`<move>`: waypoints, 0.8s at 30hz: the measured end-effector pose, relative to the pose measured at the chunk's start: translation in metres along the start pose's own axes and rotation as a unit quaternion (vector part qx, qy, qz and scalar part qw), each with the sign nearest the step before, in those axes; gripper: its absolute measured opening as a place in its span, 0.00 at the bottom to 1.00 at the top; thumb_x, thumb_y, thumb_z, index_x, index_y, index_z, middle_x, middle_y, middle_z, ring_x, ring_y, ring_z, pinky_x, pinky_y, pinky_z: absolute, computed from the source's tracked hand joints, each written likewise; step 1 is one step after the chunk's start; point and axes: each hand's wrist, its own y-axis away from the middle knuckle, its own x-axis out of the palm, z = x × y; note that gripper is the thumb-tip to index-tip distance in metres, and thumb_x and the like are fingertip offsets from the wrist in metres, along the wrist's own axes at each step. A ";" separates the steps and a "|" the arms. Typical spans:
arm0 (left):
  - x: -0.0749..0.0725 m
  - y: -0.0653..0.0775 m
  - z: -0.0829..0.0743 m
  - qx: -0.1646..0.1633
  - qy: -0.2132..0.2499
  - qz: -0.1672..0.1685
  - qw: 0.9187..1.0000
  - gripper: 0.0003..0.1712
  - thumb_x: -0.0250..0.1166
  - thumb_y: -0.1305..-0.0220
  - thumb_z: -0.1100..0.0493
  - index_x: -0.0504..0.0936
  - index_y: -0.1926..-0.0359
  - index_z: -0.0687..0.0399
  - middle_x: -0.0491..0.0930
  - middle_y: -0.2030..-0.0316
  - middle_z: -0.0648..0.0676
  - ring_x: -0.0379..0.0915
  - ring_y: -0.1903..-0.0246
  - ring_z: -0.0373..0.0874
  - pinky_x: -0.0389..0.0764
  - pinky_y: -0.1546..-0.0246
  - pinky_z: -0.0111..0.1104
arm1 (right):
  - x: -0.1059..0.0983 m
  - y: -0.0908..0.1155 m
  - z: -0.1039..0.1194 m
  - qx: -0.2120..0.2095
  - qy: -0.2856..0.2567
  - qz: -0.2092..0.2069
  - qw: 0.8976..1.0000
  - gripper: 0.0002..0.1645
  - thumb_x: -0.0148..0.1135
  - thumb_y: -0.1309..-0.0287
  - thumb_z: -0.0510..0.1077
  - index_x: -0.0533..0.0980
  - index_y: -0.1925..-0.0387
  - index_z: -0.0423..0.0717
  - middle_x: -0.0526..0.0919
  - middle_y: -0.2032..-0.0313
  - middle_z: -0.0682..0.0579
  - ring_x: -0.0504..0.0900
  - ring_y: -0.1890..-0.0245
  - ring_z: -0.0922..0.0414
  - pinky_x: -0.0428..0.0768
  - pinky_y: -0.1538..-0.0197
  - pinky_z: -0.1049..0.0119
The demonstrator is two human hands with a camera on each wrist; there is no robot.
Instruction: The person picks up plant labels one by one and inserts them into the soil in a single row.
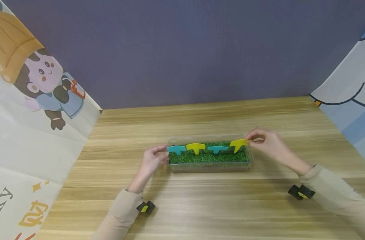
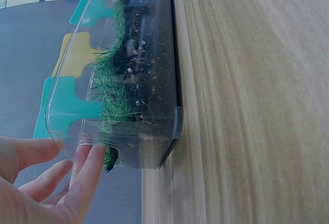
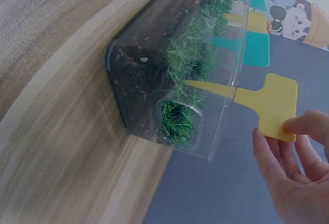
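Note:
A clear planter box (image 1: 211,169) holds dark soil under green grass (image 1: 209,157). My right hand (image 1: 268,143) pinches a yellow T-shaped plant label (image 3: 277,103) by one end of its head, between thumb and fingertips. That label leans, its pointed stem tip at the grass near the box's right end. Three other labels stand in the grass: a teal label (image 1: 176,149) at the left, a yellow label (image 1: 196,147) beside it, and a second teal label (image 1: 217,148). My left hand (image 1: 152,159) rests its fairly straight fingertips at the box's left end, beside the first teal label.
The box stands on a wood-grain table (image 1: 200,206) in front of a dark blue-grey panel (image 1: 200,50). Cartoon-printed sheets hang at the left (image 1: 50,146) and right. A small black device with a yellow mark sits at each wrist.

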 end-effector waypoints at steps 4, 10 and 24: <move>0.000 0.000 0.000 -0.003 0.001 0.000 1.000 0.21 0.58 0.46 0.71 0.72 0.49 0.67 0.74 0.55 0.65 0.77 0.66 0.54 0.80 0.60 0.41 | 0.001 0.000 -0.001 0.005 0.001 0.004 1.000 0.07 0.60 0.53 0.31 0.76 0.67 0.36 0.78 0.65 0.44 0.72 0.67 0.75 0.78 0.62 0.80; 0.000 0.000 0.001 -0.003 0.002 0.005 1.000 0.21 0.58 0.46 0.70 0.72 0.49 0.66 0.74 0.55 0.65 0.78 0.67 0.50 0.80 0.60 0.40 | 0.003 0.001 -0.003 -0.001 -0.007 0.007 1.000 0.07 0.58 0.54 0.28 0.76 0.69 0.35 0.78 0.65 0.43 0.73 0.67 0.74 0.79 0.62 0.78; -0.001 0.000 0.000 -0.004 0.004 0.007 1.000 0.21 0.58 0.46 0.70 0.72 0.49 0.66 0.74 0.54 0.65 0.78 0.67 0.50 0.81 0.62 0.35 | 0.008 0.001 -0.010 -0.021 -0.031 0.021 0.999 0.07 0.58 0.55 0.26 0.76 0.70 0.34 0.78 0.67 0.43 0.75 0.67 0.70 0.80 0.62 0.75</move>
